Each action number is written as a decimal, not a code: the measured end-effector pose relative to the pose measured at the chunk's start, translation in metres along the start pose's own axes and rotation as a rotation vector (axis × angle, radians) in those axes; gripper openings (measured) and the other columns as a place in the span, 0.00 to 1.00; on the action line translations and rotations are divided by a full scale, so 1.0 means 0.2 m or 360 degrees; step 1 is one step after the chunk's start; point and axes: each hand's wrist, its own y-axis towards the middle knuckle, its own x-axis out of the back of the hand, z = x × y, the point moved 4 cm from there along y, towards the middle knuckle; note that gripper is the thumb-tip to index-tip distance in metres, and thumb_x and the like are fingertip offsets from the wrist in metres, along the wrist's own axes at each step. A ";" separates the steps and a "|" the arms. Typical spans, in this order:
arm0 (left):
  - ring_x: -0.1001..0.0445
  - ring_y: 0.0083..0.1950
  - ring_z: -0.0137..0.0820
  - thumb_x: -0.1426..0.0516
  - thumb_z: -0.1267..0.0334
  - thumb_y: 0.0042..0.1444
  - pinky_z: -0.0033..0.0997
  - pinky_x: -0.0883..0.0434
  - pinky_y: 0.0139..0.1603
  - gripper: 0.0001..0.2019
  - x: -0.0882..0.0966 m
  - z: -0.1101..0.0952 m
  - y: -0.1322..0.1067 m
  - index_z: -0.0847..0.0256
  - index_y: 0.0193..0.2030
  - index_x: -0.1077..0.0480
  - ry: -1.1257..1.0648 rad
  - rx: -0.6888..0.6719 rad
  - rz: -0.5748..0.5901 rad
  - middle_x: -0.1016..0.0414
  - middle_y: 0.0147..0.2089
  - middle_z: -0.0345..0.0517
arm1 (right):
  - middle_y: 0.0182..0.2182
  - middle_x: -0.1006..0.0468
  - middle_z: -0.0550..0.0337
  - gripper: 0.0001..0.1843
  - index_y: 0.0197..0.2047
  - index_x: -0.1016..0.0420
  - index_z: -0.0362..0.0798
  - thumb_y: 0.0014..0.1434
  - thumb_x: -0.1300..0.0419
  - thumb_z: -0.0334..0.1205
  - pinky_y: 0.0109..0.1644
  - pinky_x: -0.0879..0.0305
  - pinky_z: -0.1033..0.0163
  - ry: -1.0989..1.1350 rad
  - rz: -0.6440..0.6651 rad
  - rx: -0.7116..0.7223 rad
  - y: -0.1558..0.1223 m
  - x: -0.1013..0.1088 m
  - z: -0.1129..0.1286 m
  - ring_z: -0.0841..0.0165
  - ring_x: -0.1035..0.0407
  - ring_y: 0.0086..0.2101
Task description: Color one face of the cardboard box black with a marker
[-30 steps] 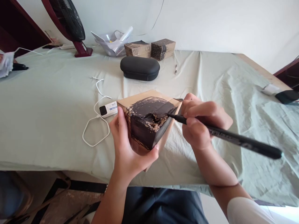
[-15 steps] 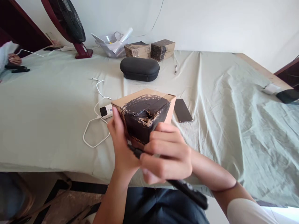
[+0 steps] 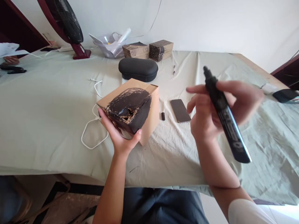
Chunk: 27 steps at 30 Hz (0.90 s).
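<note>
My left hand point(image 3: 121, 141) grips a brown cardboard box point(image 3: 149, 115) from below, fingers on its near left edge and thumb at the lower corner. The box is tilted, and its near corner is scribbled over in black ink, with a torn, ragged hole in the inked part. Raised to the right of the box, my right hand point(image 3: 224, 105) holds a black marker point(image 3: 227, 121), its tip pointing up and away from the cardboard. A small black marker cap point(image 3: 163, 116) lies on the cloth between the box and a smartphone point(image 3: 180, 110).
Behind the box sits a black zip case point(image 3: 138, 70), with two inked cardboard boxes point(image 3: 161, 50) and a plastic basket point(image 3: 109, 49) further back. A fan point(image 3: 81, 53) stands at the back left. White cable point(image 3: 86, 143) loops left of the box. Another person's hand point(image 3: 11, 60) shows far left.
My right hand has moved from the box's near corner up and to the right with the marker. The box has shifted left and turned, and the marker cap has come into view.
</note>
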 end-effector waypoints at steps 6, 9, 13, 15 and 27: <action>0.59 0.87 0.55 0.31 0.36 0.52 0.59 0.51 0.84 0.65 -0.03 0.14 -0.03 0.45 0.85 0.69 -0.0047 -0.0182 -0.0010 0.67 0.87 0.55 | 0.51 0.14 0.53 0.13 0.55 0.23 0.57 0.70 0.41 0.49 0.27 0.28 0.56 0.0709 0.0061 -0.0632 0.06 0.00 -0.34 0.64 0.21 0.28; 0.60 0.87 0.56 0.31 0.36 0.51 0.58 0.51 0.84 0.66 -0.04 0.18 -0.04 0.47 0.85 0.70 -0.0048 -0.0194 -0.0005 0.67 0.86 0.57 | 0.45 0.15 0.58 0.10 0.50 0.25 0.55 0.65 0.37 0.41 0.31 0.27 0.59 0.0555 0.0206 -0.0931 -0.07 0.01 -0.53 0.68 0.24 0.27; 0.61 0.87 0.59 0.29 0.37 0.48 0.59 0.53 0.84 0.69 -0.03 0.21 -0.05 0.48 0.85 0.69 -0.0026 -0.0281 -0.0022 0.68 0.86 0.58 | 0.41 0.21 0.53 0.12 0.42 0.18 0.50 0.67 0.44 0.39 0.37 0.30 0.58 -0.0412 0.0649 -0.0797 -0.32 0.01 -0.69 0.67 0.29 0.30; 0.59 0.86 0.59 0.29 0.36 0.48 0.59 0.54 0.84 0.69 -0.03 0.22 -0.05 0.49 0.85 0.68 -0.0015 -0.0284 -0.0018 0.67 0.85 0.59 | 0.49 0.22 0.46 0.15 0.50 0.16 0.47 0.66 0.40 0.43 0.39 0.31 0.56 -0.0877 0.0906 -0.0787 -0.44 -0.02 -0.73 0.63 0.27 0.36; 0.59 0.86 0.59 0.32 0.35 0.52 0.62 0.52 0.83 0.63 -0.03 0.32 -0.08 0.45 0.84 0.65 -0.0211 -0.0034 0.0117 0.62 0.85 0.58 | 0.43 0.23 0.51 0.09 0.43 0.22 0.48 0.65 0.44 0.32 0.36 0.40 0.60 -0.1143 0.1116 -0.0843 -0.57 -0.03 -0.79 0.66 0.34 0.30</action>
